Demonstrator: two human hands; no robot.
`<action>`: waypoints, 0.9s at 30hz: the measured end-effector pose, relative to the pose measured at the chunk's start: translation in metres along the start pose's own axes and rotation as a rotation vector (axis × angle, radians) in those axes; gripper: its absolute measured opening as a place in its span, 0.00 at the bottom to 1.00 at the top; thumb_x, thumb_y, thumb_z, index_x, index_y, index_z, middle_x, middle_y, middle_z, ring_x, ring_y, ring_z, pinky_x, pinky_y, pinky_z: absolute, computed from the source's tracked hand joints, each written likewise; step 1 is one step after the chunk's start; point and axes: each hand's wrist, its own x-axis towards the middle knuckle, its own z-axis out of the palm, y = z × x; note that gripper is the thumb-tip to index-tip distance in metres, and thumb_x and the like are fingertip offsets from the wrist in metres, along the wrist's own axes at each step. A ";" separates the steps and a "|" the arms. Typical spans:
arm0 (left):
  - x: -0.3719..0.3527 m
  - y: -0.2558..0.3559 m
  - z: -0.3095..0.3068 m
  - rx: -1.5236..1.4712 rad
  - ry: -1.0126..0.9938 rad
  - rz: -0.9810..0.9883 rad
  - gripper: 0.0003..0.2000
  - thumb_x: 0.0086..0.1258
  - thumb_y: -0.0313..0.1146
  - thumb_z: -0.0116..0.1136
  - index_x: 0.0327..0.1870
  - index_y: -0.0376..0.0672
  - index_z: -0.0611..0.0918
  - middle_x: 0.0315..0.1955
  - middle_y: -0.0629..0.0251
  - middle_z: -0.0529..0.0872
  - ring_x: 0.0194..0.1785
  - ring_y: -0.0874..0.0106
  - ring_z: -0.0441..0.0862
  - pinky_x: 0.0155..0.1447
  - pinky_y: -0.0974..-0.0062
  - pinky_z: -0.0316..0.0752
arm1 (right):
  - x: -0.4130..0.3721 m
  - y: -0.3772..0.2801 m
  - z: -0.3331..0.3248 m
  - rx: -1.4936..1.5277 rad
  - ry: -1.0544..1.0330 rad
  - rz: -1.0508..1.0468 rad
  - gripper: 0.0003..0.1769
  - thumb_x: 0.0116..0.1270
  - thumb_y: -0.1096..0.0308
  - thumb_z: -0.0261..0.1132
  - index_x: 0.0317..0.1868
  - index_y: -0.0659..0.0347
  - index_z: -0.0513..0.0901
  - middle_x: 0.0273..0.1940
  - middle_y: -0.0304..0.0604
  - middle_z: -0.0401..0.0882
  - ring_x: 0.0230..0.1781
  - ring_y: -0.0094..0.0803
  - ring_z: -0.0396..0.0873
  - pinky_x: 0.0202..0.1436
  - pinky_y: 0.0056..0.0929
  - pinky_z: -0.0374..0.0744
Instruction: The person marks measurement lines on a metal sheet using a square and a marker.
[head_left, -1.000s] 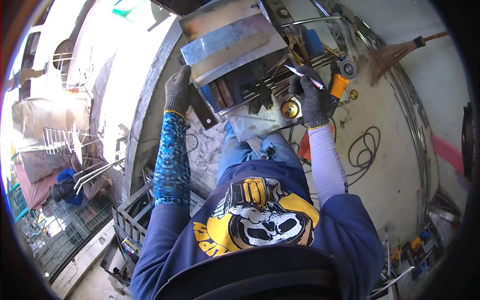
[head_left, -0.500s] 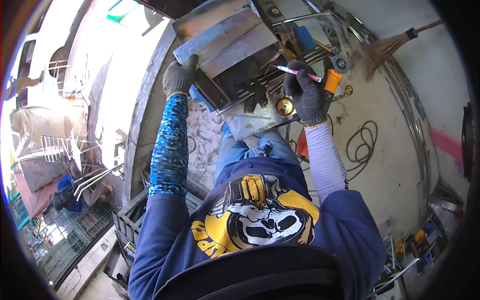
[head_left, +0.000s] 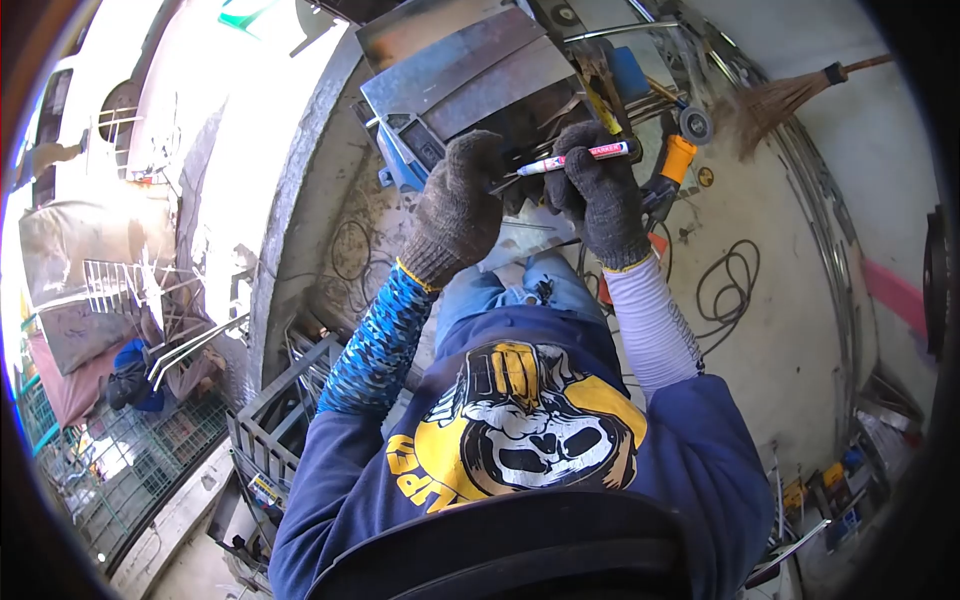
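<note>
My right hand (head_left: 603, 205), in a dark knitted glove, grips a white and red marker pen (head_left: 590, 156) between thumb and fingers. The pen lies nearly level, one end pointing left. My left hand (head_left: 460, 205), gloved alike, is closed close to that left end. A small dark piece shows by its fingertips, too small to name. Beyond both hands lie flat metal sheets (head_left: 455, 75) on a cluttered work surface.
An orange and black power tool (head_left: 677, 160) with a disc (head_left: 696, 125) stands right of my right hand. A broom (head_left: 790, 100) leans at the upper right. A coiled black cable (head_left: 728, 290) lies on the floor. A grey crate (head_left: 285, 410) is at lower left.
My left hand has let go of the metal sheet's edge and moved right and down to the pen's end. My right hand has turned the pen, its left end now lower.
</note>
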 end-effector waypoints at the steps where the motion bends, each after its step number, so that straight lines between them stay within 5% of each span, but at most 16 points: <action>1: -0.001 0.004 0.000 0.026 -0.008 0.029 0.30 0.53 0.09 0.48 0.61 0.39 0.73 0.47 0.51 0.83 0.53 0.54 0.86 0.57 0.58 0.81 | 0.000 -0.001 0.002 -0.027 -0.017 0.003 0.08 0.78 0.63 0.66 0.50 0.57 0.82 0.25 0.35 0.77 0.19 0.19 0.69 0.20 0.21 0.64; 4: -0.001 0.010 0.003 0.054 0.008 0.052 0.25 0.59 0.17 0.60 0.61 0.39 0.76 0.47 0.48 0.85 0.51 0.48 0.86 0.56 0.56 0.82 | -0.001 -0.002 0.009 -0.087 -0.014 0.009 0.07 0.78 0.65 0.66 0.49 0.57 0.81 0.27 0.32 0.77 0.22 0.17 0.70 0.24 0.20 0.67; 8: -0.003 0.006 0.008 -0.008 -0.021 0.069 0.26 0.57 0.16 0.60 0.60 0.39 0.77 0.50 0.48 0.85 0.52 0.47 0.85 0.56 0.55 0.81 | -0.005 -0.010 0.012 -0.366 -0.019 0.013 0.04 0.78 0.67 0.65 0.47 0.57 0.81 0.30 0.28 0.76 0.27 0.15 0.71 0.30 0.18 0.71; 16: -0.029 0.019 0.037 0.007 -0.272 0.008 0.31 0.53 0.17 0.60 0.63 0.37 0.74 0.47 0.46 0.84 0.53 0.48 0.85 0.56 0.60 0.82 | -0.045 0.012 -0.021 -0.229 0.060 0.291 0.07 0.76 0.64 0.67 0.42 0.59 0.81 0.29 0.31 0.76 0.27 0.16 0.72 0.30 0.20 0.72; 17: -0.043 0.013 0.051 -0.039 -0.299 -0.050 0.29 0.56 0.22 0.64 0.63 0.37 0.74 0.48 0.45 0.86 0.53 0.46 0.86 0.57 0.57 0.81 | -0.058 0.027 -0.028 -0.314 0.149 0.329 0.08 0.76 0.63 0.67 0.42 0.59 0.82 0.30 0.31 0.77 0.29 0.18 0.74 0.32 0.22 0.73; 18: -0.058 -0.001 0.068 0.004 -0.286 0.041 0.31 0.55 0.30 0.65 0.64 0.40 0.72 0.54 0.44 0.81 0.50 0.45 0.85 0.47 0.53 0.81 | -0.071 0.043 -0.038 -0.399 0.241 0.361 0.10 0.76 0.62 0.67 0.42 0.59 0.82 0.31 0.32 0.78 0.31 0.19 0.75 0.33 0.23 0.75; 20: -0.080 0.004 0.082 -0.073 -0.467 -0.121 0.31 0.57 0.33 0.67 0.65 0.40 0.72 0.52 0.41 0.82 0.48 0.42 0.85 0.48 0.53 0.82 | -0.109 0.074 -0.049 -0.268 0.293 0.375 0.11 0.75 0.60 0.67 0.44 0.59 0.82 0.35 0.34 0.81 0.34 0.22 0.78 0.38 0.27 0.78; 23: -0.097 -0.011 0.092 -0.189 -0.567 0.101 0.32 0.60 0.35 0.65 0.68 0.42 0.72 0.49 0.41 0.85 0.47 0.41 0.85 0.51 0.52 0.82 | -0.159 0.117 -0.043 -0.032 0.568 0.451 0.12 0.75 0.61 0.66 0.49 0.60 0.83 0.40 0.37 0.84 0.41 0.25 0.82 0.44 0.29 0.81; 25: -0.115 -0.035 0.089 -0.166 -0.704 0.134 0.30 0.64 0.36 0.64 0.69 0.44 0.72 0.50 0.42 0.86 0.50 0.42 0.86 0.53 0.52 0.82 | -0.186 0.163 -0.044 -0.257 0.583 0.444 0.14 0.76 0.61 0.63 0.54 0.60 0.83 0.46 0.42 0.86 0.48 0.33 0.85 0.54 0.33 0.81; 27: -0.123 -0.071 0.098 -0.083 -0.936 0.144 0.31 0.69 0.40 0.63 0.72 0.46 0.70 0.57 0.43 0.84 0.57 0.44 0.85 0.59 0.54 0.81 | -0.202 0.211 -0.045 -0.964 0.491 -0.032 0.18 0.78 0.54 0.58 0.56 0.53 0.85 0.48 0.51 0.87 0.54 0.48 0.84 0.61 0.43 0.79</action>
